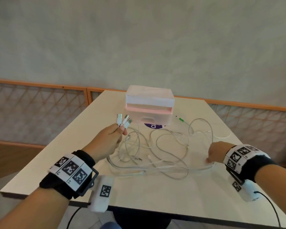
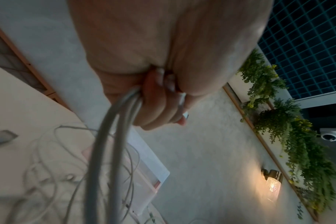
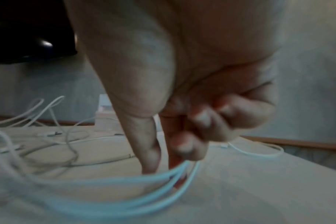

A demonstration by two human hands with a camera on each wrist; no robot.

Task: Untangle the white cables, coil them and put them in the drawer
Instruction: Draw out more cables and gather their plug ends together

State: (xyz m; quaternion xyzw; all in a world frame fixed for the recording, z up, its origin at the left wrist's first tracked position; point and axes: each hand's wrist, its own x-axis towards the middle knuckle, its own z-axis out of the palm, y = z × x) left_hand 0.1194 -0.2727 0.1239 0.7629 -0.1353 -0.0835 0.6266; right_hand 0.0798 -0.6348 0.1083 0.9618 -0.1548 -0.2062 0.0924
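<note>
Fingers of our left hand (image 1: 108, 142) grip three white plugs (image 1: 123, 121); only the wrist view shows our right hand (image 3: 182, 115) pinching thin white cables (image 3: 159, 178) at its fingertips.

Beige table (image 1: 155, 195) stands against a grey wall (image 1: 139, 38) with an orange-framed lattice panel (image 1: 31, 109) along its base. A purple round sticker (image 1: 153, 126) lies on the tabletop. Left wrist view: hanging green plants (image 2: 290, 136), a lit wall lamp (image 2: 271, 186), a dome camera (image 2: 329, 135), a gridded ceiling (image 2: 307, 37).
</note>
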